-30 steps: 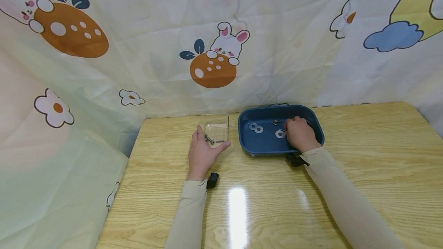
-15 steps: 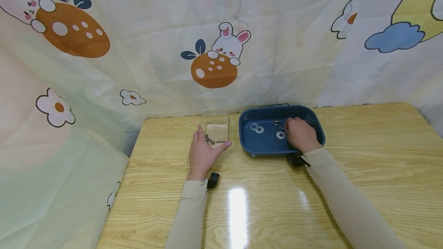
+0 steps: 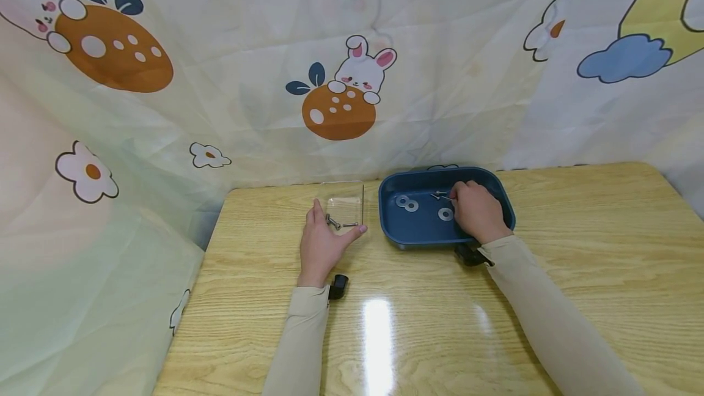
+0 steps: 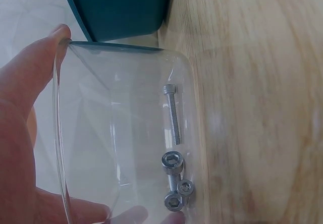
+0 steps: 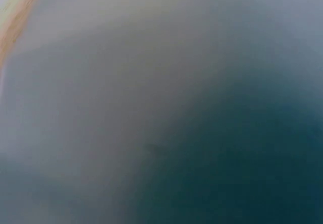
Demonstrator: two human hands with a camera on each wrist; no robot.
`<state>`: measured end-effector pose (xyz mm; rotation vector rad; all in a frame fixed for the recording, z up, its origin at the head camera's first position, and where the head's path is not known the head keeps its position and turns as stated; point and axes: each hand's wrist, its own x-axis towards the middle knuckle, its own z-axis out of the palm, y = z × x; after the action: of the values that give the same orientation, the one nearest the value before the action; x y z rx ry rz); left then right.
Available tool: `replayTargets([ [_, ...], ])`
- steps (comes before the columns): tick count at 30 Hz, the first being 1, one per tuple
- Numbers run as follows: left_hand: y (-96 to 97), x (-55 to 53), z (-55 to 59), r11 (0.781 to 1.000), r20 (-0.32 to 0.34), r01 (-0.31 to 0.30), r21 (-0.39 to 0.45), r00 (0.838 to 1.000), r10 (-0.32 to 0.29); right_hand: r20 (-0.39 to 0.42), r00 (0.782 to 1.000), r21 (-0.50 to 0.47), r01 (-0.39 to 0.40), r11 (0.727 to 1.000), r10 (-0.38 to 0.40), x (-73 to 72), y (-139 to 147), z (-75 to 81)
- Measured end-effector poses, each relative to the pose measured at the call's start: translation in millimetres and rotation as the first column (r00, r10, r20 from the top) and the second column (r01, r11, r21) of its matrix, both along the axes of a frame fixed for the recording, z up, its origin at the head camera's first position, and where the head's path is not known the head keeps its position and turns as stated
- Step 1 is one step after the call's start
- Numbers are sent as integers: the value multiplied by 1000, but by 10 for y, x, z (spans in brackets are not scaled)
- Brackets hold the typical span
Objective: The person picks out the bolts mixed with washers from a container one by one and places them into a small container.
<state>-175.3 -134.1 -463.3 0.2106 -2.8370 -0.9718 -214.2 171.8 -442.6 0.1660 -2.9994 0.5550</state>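
Note:
My left hand (image 3: 321, 246) spans a clear plastic box (image 3: 345, 200), thumb at its right side and fingers at its left. In the left wrist view the thumb (image 4: 30, 67) lies at the box's rim, and several socket-head screws (image 4: 172, 163) lie along the far inside. My right hand (image 3: 477, 212) is down inside a blue tray (image 3: 420, 241), pinching a thin screw (image 3: 448, 198) at its fingertips. Just left of those fingertips are more screws (image 3: 436, 195). Flat washers (image 3: 411, 205) lie on the tray's floor, with another washer (image 3: 446, 214) beside the hand. The right wrist view is blurred.
The tray stands a little to the right of the clear box, both near the back edge of the wooden table (image 3: 429, 322). A printed cloth (image 3: 236, 78) hangs right behind the table and down its left side.
My right fingertips have shifted slightly toward the back of the tray, and the screw at them has moved up beside the other screws. The left hand and clear box stay put.

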Motion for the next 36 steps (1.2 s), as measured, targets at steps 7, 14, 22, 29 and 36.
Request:
replayTargets([
  [7, -2, -6, -10, 1000, 9, -2, 1, 1000, 2, -44, 999, -1, 0, 1000, 0, 44, -32, 23],
  [14, -1, -8, -9, 1000, 7, 1, 4, 1000, -1, -92, 996, -13, -11, 1000, 10, 75, -91, 73],
  [22, 3, -10, -15, 1000, -7, -5, -3, 1000, 5, -109, 994, -22, -6, 1000, 4, 110, -192, 149],
  [29, -5, -12, -27, 1000, -15, 1, -6, 1000, -1, -146, 989, -36, -39, 999, 34, 133, -297, 156],
  [36, 1, -4, -19, 1000, -13, 2, 3, 1000, -2, -190, 978, -55, -96, 994, 84, 150, -396, 138],
])
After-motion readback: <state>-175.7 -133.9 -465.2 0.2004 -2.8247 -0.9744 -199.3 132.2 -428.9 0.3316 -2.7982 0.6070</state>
